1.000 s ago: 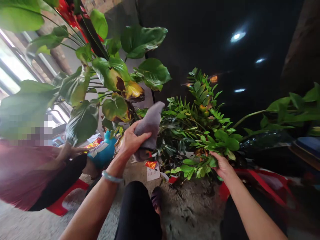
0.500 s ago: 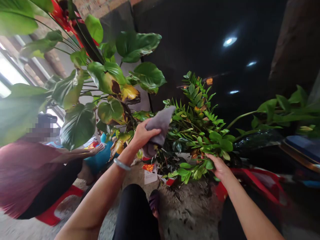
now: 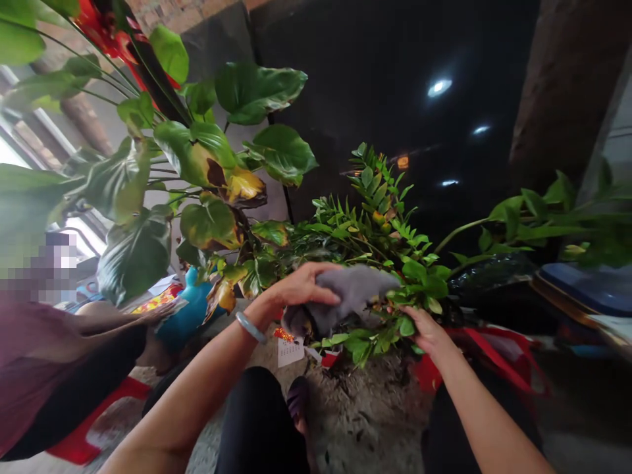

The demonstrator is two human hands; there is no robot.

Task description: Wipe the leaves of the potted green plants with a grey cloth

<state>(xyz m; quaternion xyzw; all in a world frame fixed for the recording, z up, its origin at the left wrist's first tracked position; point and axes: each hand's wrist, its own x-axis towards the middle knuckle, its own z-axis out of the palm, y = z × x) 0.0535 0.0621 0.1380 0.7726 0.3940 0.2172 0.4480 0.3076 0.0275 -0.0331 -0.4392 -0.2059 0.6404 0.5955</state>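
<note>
My left hand [image 3: 309,288], a pale bangle [image 3: 251,327] on its wrist, is closed on a grey cloth [image 3: 353,293]. The cloth hangs loosely over the lower leaves of a bushy green plant [image 3: 380,197] and hides part of them. On the right, my right hand [image 3: 423,329] pinches a low stem of that plant, its leafy branch [image 3: 365,342] reaching left beneath the cloth. The fingertips are partly covered by leaves. Left of the bushy plant stands a large broad-leaved plant [image 3: 269,148] with some yellowed, browned leaves.
At the left a person [image 3: 44,355] sits on a red stool [image 3: 106,421], near a turquoise object [image 3: 190,306]. Papers [image 3: 290,352] lie on the dirt floor [image 3: 350,421]. A red bag [image 3: 498,352] is at the right. A dark glossy panel [image 3: 355,72] rises behind the plants.
My left hand has brought the grey cloth right and down, from beside the plant onto its lower leaves. My right hand keeps its hold on the stem. The view has turned slightly right.
</note>
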